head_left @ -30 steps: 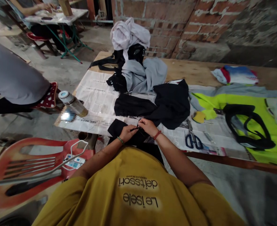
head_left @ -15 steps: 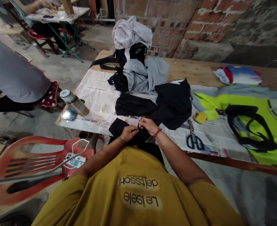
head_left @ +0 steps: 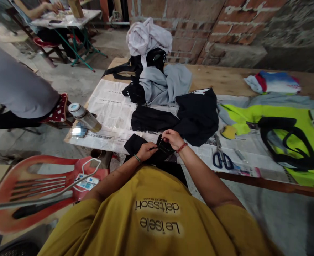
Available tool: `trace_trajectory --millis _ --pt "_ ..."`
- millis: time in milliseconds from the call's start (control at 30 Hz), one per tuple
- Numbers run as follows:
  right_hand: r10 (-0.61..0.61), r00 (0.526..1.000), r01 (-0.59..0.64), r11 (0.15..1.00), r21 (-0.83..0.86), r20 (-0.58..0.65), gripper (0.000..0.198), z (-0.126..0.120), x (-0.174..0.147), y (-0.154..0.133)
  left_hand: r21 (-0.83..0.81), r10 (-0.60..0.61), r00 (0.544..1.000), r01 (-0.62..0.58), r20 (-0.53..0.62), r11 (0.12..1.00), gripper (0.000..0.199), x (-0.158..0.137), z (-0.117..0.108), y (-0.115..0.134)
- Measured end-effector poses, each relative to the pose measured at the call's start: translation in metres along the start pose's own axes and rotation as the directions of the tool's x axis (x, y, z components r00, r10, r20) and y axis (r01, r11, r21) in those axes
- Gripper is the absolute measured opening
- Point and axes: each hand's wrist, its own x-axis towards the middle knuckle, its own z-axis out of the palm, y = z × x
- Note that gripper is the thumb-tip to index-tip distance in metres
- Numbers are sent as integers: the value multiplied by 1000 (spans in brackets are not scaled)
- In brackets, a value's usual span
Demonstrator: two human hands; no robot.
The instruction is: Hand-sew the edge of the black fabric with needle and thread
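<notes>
My left hand [head_left: 146, 152] is closed on a piece of black cloth [head_left: 134, 143] at the table's near edge, gripping it by its edge between thumb and fingers. Just to its right, slightly higher, my right hand [head_left: 172, 139] pinches a thin, pale, needle-like sliver [head_left: 161, 141] over the same cloth. A fine thread seems to run near the fingertips, too small to follow. Beyond my hands lie a folded black cloth strip [head_left: 154, 119] and a dark garment [head_left: 198, 117]. Blue-handled scissors [head_left: 222, 159] rest to the right of my right hand.
Newspaper [head_left: 106, 96] covers much of the wooden table [head_left: 210, 76]. A bottle [head_left: 84, 117] stands at the left edge. Grey cloth [head_left: 165, 83] lies at the back, a neon-yellow garment [head_left: 269, 110] with black straps at right. A red chair [head_left: 39, 163] and a seated person [head_left: 18, 81] are at left.
My right hand has moved slightly up and to the right, away from my left hand, with the thin sliver showing below its fingertips. My left hand keeps hold of the black cloth.
</notes>
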Motion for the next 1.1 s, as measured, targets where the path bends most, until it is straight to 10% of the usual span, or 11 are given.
trace_trajectory --millis 233,367,433,500,633,767,967,1100 --pt "-56 960 9 986 168 275 24 12 -16 -23 2 -7 1000 7 -3 1000 14 1 0 1" --pt "-269 873 289 957 11 407 13 29 -27 -26 4 -4 1000 4 -1 1000 12 1 -1 -1" --pt "-400 754 572 790 -221 521 11 32 -27 -27 -6 1 1000 -1 3 1000 12 1 -1 -2" --pt "-428 558 815 443 -374 711 15 30 -23 -30 -25 0 1000 0 0 1000 13 1 -1 -1" --pt "-288 295 936 -105 -336 911 21 11 -3 -47 -16 -44 999 44 -3 999 13 1 -1 0" --pt "-360 312 903 -175 -393 879 26 -17 21 -70 -27 -61 998 60 -9 998 13 1 -1 0" --pt "-479 568 807 163 -567 670 17 -55 35 -104 -44 -95 995 94 -17 995 14 1 1 -1" --pt "-545 548 780 60 -623 634 19 -78 42 -128 -45 -109 994 108 -25 993 13 1 0 0"
